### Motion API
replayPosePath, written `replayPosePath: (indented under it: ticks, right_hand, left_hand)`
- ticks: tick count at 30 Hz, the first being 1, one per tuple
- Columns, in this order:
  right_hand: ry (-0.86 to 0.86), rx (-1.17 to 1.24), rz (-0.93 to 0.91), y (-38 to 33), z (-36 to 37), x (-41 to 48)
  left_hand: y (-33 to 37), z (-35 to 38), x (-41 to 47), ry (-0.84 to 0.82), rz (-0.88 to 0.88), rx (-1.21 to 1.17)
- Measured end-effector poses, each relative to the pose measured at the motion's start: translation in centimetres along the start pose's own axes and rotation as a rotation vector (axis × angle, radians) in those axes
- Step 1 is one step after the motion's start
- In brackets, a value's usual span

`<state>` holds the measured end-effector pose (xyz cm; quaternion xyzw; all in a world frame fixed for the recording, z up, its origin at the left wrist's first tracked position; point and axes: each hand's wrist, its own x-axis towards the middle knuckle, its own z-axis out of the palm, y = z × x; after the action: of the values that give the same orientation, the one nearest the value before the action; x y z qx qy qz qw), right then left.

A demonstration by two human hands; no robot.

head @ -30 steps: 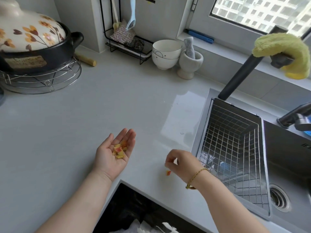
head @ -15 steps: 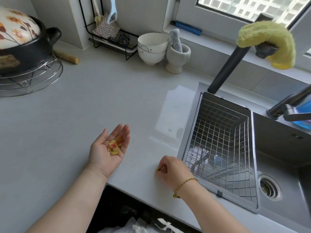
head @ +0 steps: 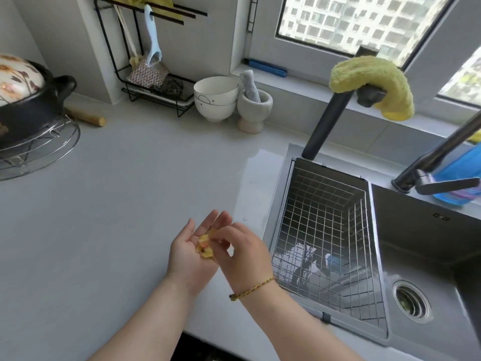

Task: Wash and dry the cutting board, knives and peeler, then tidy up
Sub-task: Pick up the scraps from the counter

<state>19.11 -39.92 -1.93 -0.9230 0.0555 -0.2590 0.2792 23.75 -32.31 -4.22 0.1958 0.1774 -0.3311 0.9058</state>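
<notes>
We keep left hand (head: pixel 183 257) palm up, fingers near straight, as a tray for the peel scraps (head: pixel 204 247), prob. so they go out in one trip. Right hand (head: pixel 244 257) curls over it, tips on the pile; can't tell if it's pinching a bit. Peeler (head: pixel 154 40) hangs on the rack (head: pixel 156 99) at the back; board & knives not in view

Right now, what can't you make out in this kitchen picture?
Head view:
Whether the right hand pinches any scraps: its fingers hide it.
The pot: cut off by the left edge.
The blue bottle: behind the tap, cut by the right edge.
What lies under the wire basket: blurred by mesh.
</notes>
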Motion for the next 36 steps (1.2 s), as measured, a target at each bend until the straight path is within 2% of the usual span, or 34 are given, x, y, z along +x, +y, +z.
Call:
replayPosePath:
  ticks: [4, 11, 16, 20, 23, 27, 29, 31, 36]
  right_hand:
    - [0.036, -0.223, 0.014, -0.1, 0.1, -0.2]
    - [0.130, -0.390, 0.254, 1.3, -1.6, -2.1]
    - [0.235, -0.457, 0.346, 2.8, -4.6, -5.4]
    - [0.373, -0.378, 0.356, 4.6, -8.8, -8.3]
    - [0.398, -0.314, 0.529, 7.2, -13.5, -12.0]
    - [0.224, -0.401, 1.013, 12.9, -20.4, -18.6]
    - [0.154, -0.347, 1.166, 15.2, -22.8, -21.4]
    - [0.064, -0.275, 1.186, 16.7, -24.0, -22.9]
    - [-0.122, -0.316, 1.051, 18.3, -25.4, -23.5]
  left_hand:
    - [-0.7, 0.8, 0.4, -0.042, -0.124, 0.045]
    - [-3.8, 1.6, 0.9, -0.085, -0.348, 0.092]
    - [-7.9, 2.6, 0.4, -0.089, -0.488, 0.129]
    - [-10.4, 2.8, -0.4, -0.115, -0.527, 0.185]
    - [-11.2, 3.2, -1.0, -0.188, -0.496, 0.203]
    - [-15.6, 3.1, -2.1, -0.258, -0.524, 0.177]
    - [-19.0, 3.8, -3.7, -0.204, -0.530, 0.228]
    - [-22.5, 4.0, -4.6, -0.155, -0.527, 0.258]
    - [-29.4, 5.4, -6.2, -0.133, -0.496, 0.282]
